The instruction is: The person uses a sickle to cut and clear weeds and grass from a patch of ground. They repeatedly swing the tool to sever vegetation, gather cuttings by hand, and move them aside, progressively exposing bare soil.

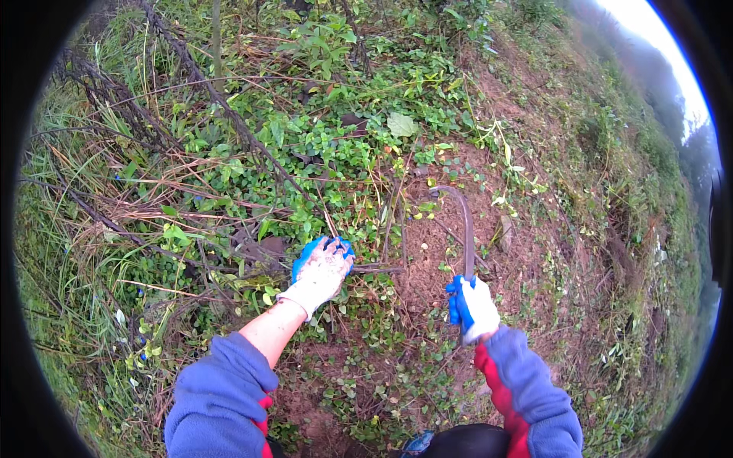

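Observation:
In a white work glove with blue coating, my right hand (472, 306) grips the handle of a sickle. The curved metal blade (468, 235) of the sickle points away from me, its hooked tip bending left over bare soil. My left hand (323, 263), in a matching glove smeared with mud, is closed around dry plant stems (328, 223) that stick out past the fingers. Its palm side is hidden. Low green leafy plants (343, 154) surround the left hand, and a dark dead branch (246, 134) slants down towards it from the upper left.
Tangled dry stalks (172, 212) and long grass (63, 166) cover the left side. Reddish soil (441, 252) with cut plant scraps lies around the blade. A weedy slope (618, 229) runs along the right. A thin upright stem (217, 46) stands at the top left.

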